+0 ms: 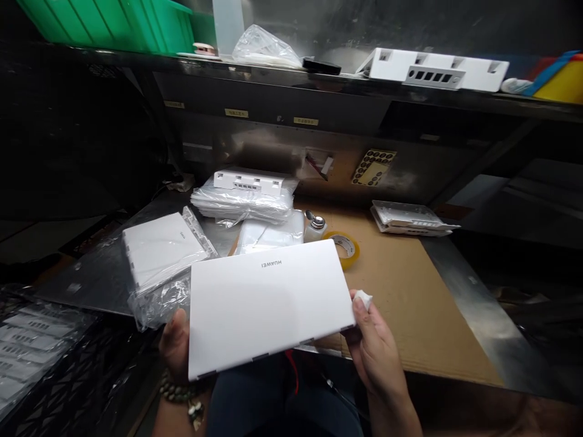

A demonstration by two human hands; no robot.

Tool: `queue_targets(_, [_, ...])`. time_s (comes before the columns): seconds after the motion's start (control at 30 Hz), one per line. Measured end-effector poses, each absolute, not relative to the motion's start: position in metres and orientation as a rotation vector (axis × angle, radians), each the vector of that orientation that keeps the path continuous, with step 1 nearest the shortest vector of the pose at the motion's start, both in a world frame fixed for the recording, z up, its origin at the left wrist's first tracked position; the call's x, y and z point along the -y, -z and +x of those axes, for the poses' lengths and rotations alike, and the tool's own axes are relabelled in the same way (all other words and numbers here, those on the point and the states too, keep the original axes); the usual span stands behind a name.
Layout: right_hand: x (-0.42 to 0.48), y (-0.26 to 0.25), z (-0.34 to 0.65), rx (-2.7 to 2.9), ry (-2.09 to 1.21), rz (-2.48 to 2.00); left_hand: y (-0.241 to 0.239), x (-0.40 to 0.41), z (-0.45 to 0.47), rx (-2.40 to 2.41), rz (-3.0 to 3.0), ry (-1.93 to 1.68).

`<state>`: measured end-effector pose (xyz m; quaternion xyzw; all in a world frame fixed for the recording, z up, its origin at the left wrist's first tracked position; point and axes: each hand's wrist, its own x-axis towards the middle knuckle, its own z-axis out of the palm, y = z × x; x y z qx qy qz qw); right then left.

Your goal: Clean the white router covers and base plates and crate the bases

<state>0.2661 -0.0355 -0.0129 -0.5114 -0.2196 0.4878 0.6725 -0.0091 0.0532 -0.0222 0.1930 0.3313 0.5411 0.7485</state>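
A white router cover (268, 303) is held up in front of me, its HUAWEI lettering upside down and its near edge tilted. My left hand (175, 346) grips its left end, with the fingers mostly hidden behind it. The right end is held by my right hand (376, 346), which also has a small white wad (363, 298), perhaps tissue or cloth, at its thumb. Behind the cover stand a pump bottle (315, 228) and a roll of yellowish tape (348, 250). Another white cover (164, 249) lies in clear plastic to the left.
Cardboard (423, 303) lines the metal bench. Stacked bagged parts (246, 203) sit at the back, white covers (410, 217) at the back right. A shelf above holds a green bin (113, 27) and a white housing (437, 70). A black crate (68, 376) stands lower left.
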Motion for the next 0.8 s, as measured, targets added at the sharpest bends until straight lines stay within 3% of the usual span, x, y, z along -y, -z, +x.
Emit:
queue_targets(0.2, [0.038,0.019,0.293,0.934,-0.848,-1.268,-0.007,-0.073,0.002,-1.156,0.709,-1.088])
queue_targets(0.37, [0.032,0.008,0.316,0.881,-0.573,-1.284,-0.014,-0.071,-0.002,-1.095,1.293,-1.194])
queue_targets(0.6, [0.03,-0.003,0.314,0.594,-0.815,-1.135,-0.038,-0.058,0.028,-0.919,1.587,-1.229])
queue_targets(0.8, [0.025,-0.008,0.307,0.701,-0.929,-1.059,-0.037,-0.068,0.026,-0.714,1.809,-1.117])
